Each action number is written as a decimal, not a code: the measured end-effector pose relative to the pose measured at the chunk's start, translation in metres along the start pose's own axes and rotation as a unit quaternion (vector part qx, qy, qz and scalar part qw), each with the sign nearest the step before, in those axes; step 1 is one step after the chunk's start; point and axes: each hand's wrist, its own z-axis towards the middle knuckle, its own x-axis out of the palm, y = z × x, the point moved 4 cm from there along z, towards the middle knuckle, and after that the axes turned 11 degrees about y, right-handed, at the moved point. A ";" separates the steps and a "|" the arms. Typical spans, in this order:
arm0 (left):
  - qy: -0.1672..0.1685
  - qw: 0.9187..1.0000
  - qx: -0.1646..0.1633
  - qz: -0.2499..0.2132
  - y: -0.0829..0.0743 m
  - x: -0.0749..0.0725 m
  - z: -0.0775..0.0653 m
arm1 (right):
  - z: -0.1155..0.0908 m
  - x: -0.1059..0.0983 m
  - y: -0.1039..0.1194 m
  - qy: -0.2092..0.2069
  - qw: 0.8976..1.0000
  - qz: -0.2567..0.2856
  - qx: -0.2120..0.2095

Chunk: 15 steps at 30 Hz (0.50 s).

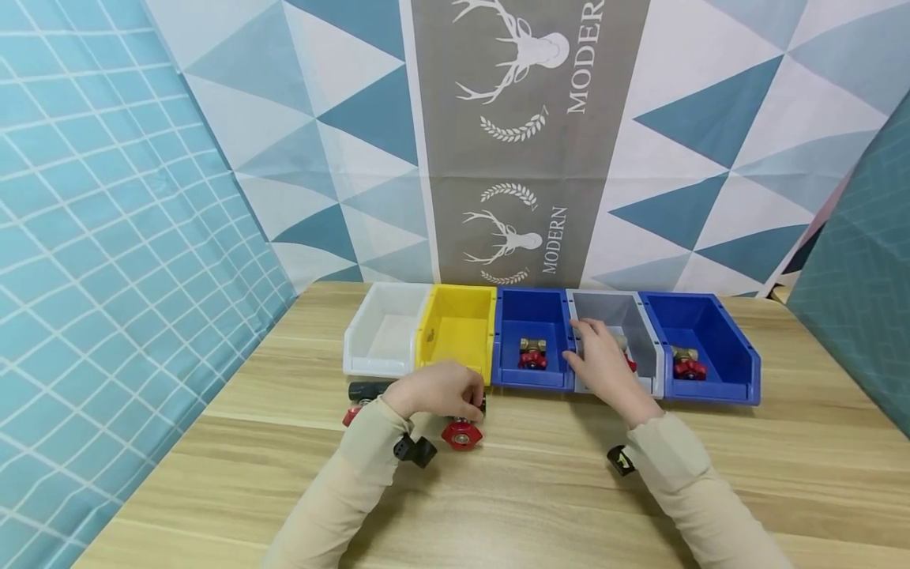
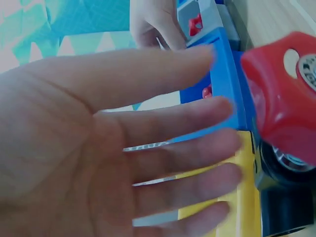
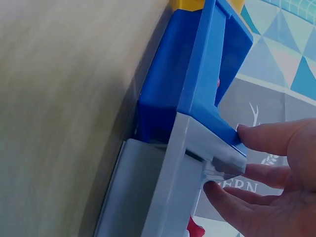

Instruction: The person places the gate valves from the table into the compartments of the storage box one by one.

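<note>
Left hand (image 1: 437,389), fingers spread and nearly straight, gripping nothing; red-handled valve (image 1: 462,435), just beside its fingertips in front of the yellow bin (image 1: 462,336), handwheel towards the wearer, dark body partly hidden, long axis uncertain; left hand the nearer; second valve (image 1: 366,390), leftward, black end crosswise; right hand (image 1: 604,359), well apart, fingers parted about the adjoining rims of middle blue bin (image 1: 533,379) and grey bin (image 1: 613,304), firm hold not discernible; wooden table (image 1: 512,506), beneath.
</note>
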 end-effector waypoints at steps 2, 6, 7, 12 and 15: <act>0.029 1.000 -0.004 0.000 -0.002 0.003 -0.001 | 0.000 0.002 -0.002 0.005 1.000 0.005 0.007; 0.061 0.998 -0.013 0.013 -0.005 0.009 -0.001 | -0.001 0.004 -0.003 0.012 1.000 0.012 0.013; 0.065 0.998 -0.013 0.018 -0.006 0.009 -0.002 | -0.002 0.004 -0.003 0.013 1.000 0.012 0.012; 0.077 0.997 -0.019 0.020 -0.008 0.011 -0.002 | -0.002 0.005 -0.004 0.010 1.000 0.010 0.007; 0.081 0.997 -0.018 0.012 -0.009 0.013 -0.003 | -0.002 0.005 -0.003 0.008 1.000 0.009 0.010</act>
